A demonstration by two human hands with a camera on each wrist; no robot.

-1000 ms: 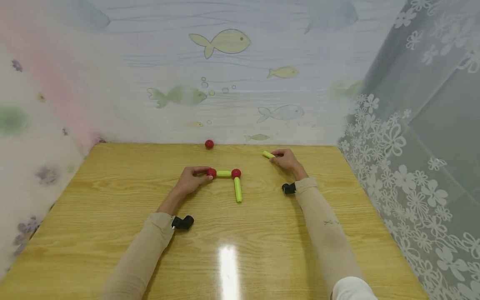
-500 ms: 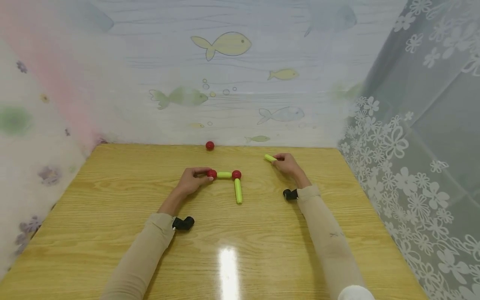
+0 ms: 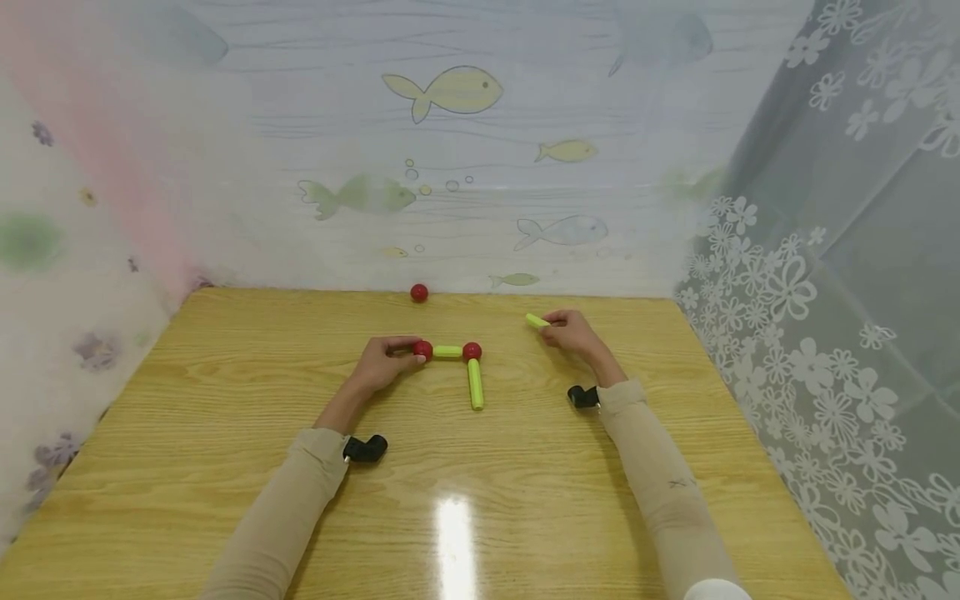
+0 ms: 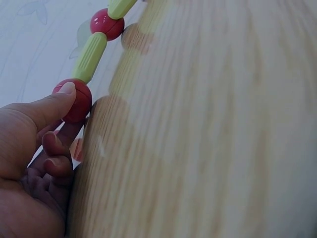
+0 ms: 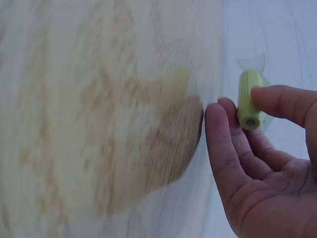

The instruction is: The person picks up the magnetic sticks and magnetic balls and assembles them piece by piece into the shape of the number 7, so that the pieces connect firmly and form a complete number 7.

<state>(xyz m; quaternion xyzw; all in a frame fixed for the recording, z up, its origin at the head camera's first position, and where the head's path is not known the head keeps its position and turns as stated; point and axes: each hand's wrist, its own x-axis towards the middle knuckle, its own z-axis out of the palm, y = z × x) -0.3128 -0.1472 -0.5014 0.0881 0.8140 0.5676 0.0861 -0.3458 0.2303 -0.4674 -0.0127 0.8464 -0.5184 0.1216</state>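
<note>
Centrally on the table [image 3: 525, 500], a left-hand red ball [image 3: 423, 351] sits between the thumb and fingers of the left hand [image 3: 382, 365], which pinch it. A short green stick [image 3: 447, 352] runs right from that ball and touches a second red ball [image 3: 472, 352]. From the second ball a long green stick [image 3: 476, 385] points toward the near side, so the pieces form a corner. Right of them and a little farther off, the right hand [image 3: 572, 333] pinches a loose green stick [image 3: 536, 321] between thumb and fingers, its free end pointing left, well apart from the joined pieces. The right wrist view shows a small grey spot on one end of it. Beyond the joined pieces, a third red ball [image 3: 419, 292] rests at the far edge of the table, near the fish-patterned wall [image 3: 465, 133]. A flowered curtain [image 3: 847, 333] hangs along the right side.
</note>
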